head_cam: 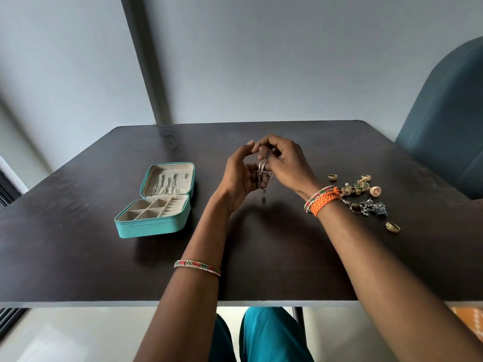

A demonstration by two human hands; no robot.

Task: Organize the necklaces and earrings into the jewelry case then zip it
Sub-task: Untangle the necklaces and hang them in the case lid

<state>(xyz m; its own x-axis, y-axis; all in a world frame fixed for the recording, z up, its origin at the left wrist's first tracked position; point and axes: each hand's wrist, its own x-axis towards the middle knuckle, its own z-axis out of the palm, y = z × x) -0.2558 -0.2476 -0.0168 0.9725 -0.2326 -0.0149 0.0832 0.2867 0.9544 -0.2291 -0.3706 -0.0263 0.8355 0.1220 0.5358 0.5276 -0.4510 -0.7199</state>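
A teal jewelry case lies open on the dark table, left of my hands. Its beige lid holds thin chains hung upright, and the base compartments look bare. Both hands meet above the table's middle around a bunched silver necklace. My right hand pinches the chain from above with curled fingers. My left hand cups under it, fingers curled around the hanging loops. A short end of the chain dangles below my hands. A pile of earrings and rings sits to the right, behind my right wrist.
The dark table reaches to its front edge near my lap. A single gold ring lies apart at the right, another behind the pile. A blue-grey chair stands at the far right corner.
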